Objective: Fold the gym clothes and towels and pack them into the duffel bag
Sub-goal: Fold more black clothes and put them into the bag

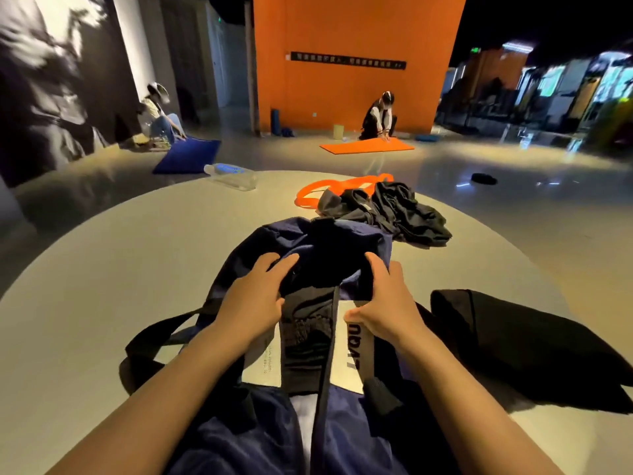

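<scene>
Table — duffel bag, clothes, bottle

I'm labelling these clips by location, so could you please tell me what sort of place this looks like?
Probably a gym or fitness studio. A person kneels at an orange exercise mat on the glossy floor, a duffel bag lies on the round table, and an orange resistance band lies beyond it.
</scene>
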Tool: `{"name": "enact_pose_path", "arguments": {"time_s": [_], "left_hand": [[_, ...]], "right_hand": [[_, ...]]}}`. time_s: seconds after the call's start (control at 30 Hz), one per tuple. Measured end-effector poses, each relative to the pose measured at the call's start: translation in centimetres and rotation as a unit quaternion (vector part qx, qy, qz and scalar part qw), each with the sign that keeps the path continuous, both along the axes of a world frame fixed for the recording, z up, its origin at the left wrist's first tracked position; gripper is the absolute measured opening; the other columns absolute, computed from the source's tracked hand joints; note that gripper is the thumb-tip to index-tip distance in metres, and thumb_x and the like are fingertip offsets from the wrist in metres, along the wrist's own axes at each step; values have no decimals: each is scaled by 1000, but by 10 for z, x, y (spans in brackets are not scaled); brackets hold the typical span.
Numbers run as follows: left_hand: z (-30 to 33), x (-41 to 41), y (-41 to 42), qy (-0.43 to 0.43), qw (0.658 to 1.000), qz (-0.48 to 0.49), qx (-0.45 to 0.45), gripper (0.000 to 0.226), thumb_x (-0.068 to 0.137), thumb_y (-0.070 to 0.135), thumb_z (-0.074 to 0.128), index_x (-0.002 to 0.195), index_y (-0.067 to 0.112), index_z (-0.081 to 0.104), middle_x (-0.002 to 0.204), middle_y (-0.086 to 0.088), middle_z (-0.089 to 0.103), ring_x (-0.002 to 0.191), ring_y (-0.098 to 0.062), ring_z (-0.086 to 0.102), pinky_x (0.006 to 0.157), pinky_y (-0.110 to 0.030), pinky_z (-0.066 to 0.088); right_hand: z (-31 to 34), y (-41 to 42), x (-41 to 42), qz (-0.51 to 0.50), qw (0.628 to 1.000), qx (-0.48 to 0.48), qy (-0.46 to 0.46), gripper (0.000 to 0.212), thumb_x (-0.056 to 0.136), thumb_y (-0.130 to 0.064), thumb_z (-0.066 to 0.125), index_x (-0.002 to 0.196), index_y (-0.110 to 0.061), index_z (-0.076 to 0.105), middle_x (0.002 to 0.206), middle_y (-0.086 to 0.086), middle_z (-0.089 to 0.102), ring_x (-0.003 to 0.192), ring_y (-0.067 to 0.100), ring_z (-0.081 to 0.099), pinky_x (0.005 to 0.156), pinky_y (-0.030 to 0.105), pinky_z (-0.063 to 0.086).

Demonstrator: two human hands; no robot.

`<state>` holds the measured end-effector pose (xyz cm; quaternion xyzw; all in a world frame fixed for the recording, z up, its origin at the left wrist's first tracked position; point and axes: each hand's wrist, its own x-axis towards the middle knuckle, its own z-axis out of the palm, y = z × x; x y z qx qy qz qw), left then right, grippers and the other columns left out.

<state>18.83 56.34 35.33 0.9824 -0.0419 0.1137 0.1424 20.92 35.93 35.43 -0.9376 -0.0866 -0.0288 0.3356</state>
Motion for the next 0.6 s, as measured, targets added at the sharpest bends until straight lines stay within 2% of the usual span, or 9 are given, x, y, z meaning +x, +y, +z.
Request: {"name": "enact_pose_path", "arguments": {"time_s": [0.07, 0.17, 0.3, 0.37, 0.47, 0.53, 0.6], "left_hand": [[11, -4, 7, -5, 1000, -9, -1, 76, 88, 5, 55, 152, 30, 21, 152, 2, 27, 118, -25, 52, 83, -32, 44], [41, -16, 21, -22, 1000, -8, 13, 81, 80, 0, 56, 150, 31, 28, 145, 3, 37, 110, -25, 57, 82, -34, 47], [96, -39, 33, -51, 997, -5, 55, 77, 79, 3, 61, 146, 32, 36, 139, 2, 45, 119, -24, 50, 91, -35, 44], [121, -54, 38, -60, 996, -16, 66, 75, 78, 3, 63, 143, 32, 41, 139, 4, 47, 124, -21, 47, 94, -32, 41], [153, -76, 47, -55, 995, -55, 55, 75, 73, 2, 70, 137, 36, 48, 129, 5, 54, 120, -19, 50, 100, -35, 41], [171, -88, 50, -32, 995, -87, 43, 76, 71, 3, 75, 130, 44, 48, 112, 13, 56, 111, -14, 52, 98, -37, 43], [177, -88, 51, -8, 992, -102, 77, 72, 73, 6, 75, 125, 48, 49, 107, 20, 52, 110, -10, 51, 98, -33, 41]], "right_hand": [[15, -2, -5, 22, 999, 3, -33, 86, 73, -2, 71, 144, -21, 25, 133, 8, 32, 115, 32, 48, 81, 31, 46], [48, -13, -16, 53, 997, -33, -42, 91, 75, 0, 64, 149, -26, 18, 140, 8, 30, 118, 32, 46, 86, 35, 48], [101, -25, -36, 80, 992, -86, -51, 89, 76, 2, 63, 149, -29, 22, 143, 5, 31, 126, 27, 43, 96, 36, 46], [128, -28, -50, 106, 987, -100, -65, 81, 77, 2, 64, 145, -26, 31, 133, 3, 41, 120, 22, 45, 92, 33, 46], [161, -37, -64, 141, 985, -92, -49, 64, 79, 5, 62, 133, -25, 47, 101, -11, 51, 103, 18, 55, 81, 34, 52], [172, -42, -64, 151, 985, -87, -8, 68, 81, 6, 61, 135, -32, 45, 106, -12, 52, 102, 20, 59, 76, 35, 56], [169, -43, -53, 166, 979, -118, -4, 73, 84, 5, 60, 140, -36, 39, 123, -7, 50, 109, 18, 56, 81, 32, 55]]}}
